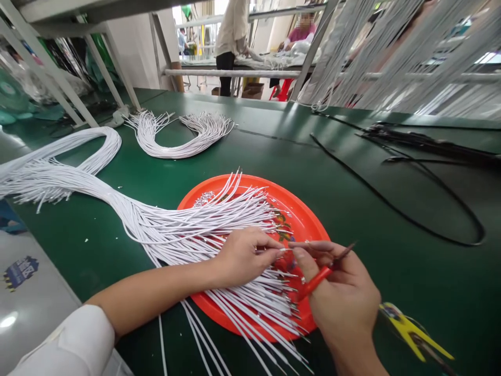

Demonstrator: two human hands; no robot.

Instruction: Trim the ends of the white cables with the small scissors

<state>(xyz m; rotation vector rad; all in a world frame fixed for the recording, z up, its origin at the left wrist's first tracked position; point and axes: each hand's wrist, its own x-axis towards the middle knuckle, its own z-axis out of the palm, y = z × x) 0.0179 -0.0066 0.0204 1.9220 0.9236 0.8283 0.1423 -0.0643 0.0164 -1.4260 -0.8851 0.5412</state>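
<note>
The left hand (245, 258) pinched one white wire (282, 249) between its fingers, the right hand (348, 292) a red-handled tool (316, 282), while finished and unfinished ends in the fanned wire bundle (211, 219) were indistinguishable.

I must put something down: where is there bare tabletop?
Green tabletop shows bare between the red tray and the black cables, and beyond the tray, right of the curved white bundle. The tray is crowded: white wires, left hand, right hand. Far left, more wires.
</note>
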